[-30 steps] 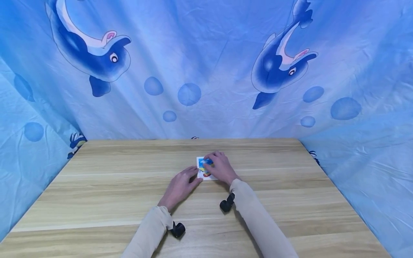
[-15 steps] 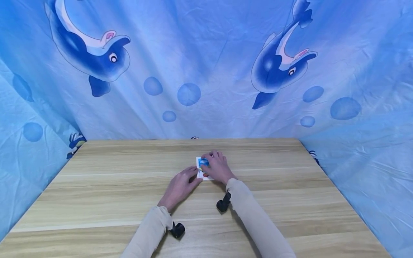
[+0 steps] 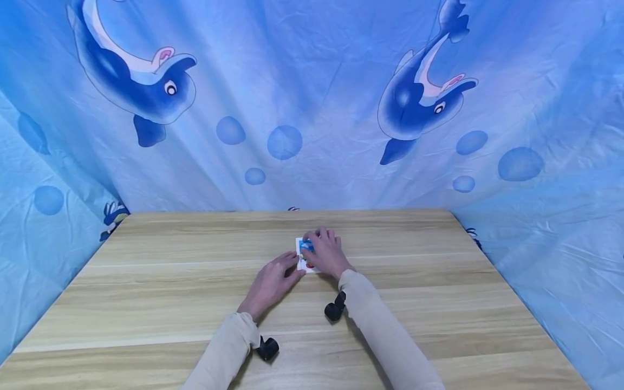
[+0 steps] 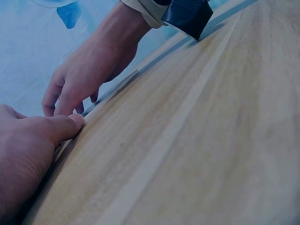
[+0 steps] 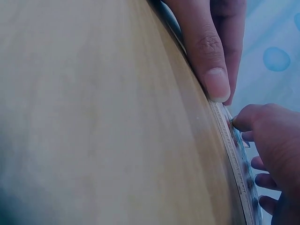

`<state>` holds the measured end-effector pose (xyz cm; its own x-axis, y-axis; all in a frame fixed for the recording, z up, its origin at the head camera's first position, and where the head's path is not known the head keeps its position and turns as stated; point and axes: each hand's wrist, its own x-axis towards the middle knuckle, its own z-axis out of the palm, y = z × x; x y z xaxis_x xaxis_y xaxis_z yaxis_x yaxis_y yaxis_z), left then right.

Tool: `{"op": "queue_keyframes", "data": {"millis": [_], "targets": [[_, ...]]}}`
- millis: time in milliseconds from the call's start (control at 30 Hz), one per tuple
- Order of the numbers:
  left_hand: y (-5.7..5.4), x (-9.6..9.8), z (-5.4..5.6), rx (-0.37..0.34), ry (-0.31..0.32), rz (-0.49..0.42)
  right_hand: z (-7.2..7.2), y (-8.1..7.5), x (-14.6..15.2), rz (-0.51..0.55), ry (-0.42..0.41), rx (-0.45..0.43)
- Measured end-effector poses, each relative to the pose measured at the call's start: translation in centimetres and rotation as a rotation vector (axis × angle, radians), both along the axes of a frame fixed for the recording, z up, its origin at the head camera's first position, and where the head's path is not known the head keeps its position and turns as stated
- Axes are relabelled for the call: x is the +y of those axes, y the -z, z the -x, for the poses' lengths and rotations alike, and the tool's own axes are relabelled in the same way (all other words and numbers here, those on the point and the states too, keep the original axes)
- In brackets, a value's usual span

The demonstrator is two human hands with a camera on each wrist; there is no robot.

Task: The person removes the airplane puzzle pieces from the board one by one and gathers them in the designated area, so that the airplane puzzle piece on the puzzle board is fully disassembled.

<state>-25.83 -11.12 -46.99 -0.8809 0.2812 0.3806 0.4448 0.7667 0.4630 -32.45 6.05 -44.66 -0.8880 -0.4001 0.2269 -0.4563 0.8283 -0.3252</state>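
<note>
A small flat picture board (image 3: 306, 245) with a white border and a blue, yellow and red picture lies on the wooden table. My left hand (image 3: 270, 281) holds it at its left edge, thumb at the near corner and fingers along the side. Bent over the picture, my right hand (image 3: 327, 253) touches its face with the fingertips and covers its right part. In the right wrist view, the left thumb (image 5: 218, 82) rests against the board's thin layered edge (image 5: 229, 145). Whether the right fingers pinch a loose piece, I cannot tell.
The wood-grain table (image 3: 170, 303) extends on all sides of the hands. A blue curtain (image 3: 331, 97) printed with dolphins and bubbles hangs behind it and along both sides. Black wrist cameras (image 3: 334, 309) sit low by both sleeves.
My right hand has shifted slightly left across the picture, covering more of it. The left hand and the board have stayed in place.
</note>
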Motion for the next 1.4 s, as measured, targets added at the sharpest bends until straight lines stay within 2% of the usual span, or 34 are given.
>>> {"op": "queue_keyframes", "data": {"millis": [267,1400], "targets": [[0.03,0.00,-0.08,-0.004,-0.004,0.009,-0.21,0.20,-0.29,0.029,0.035,-0.015],[-0.12,0.11,0.00,-0.001,0.001,0.024,-0.09,0.25,-0.67,0.057,0.072,-0.021]]}}
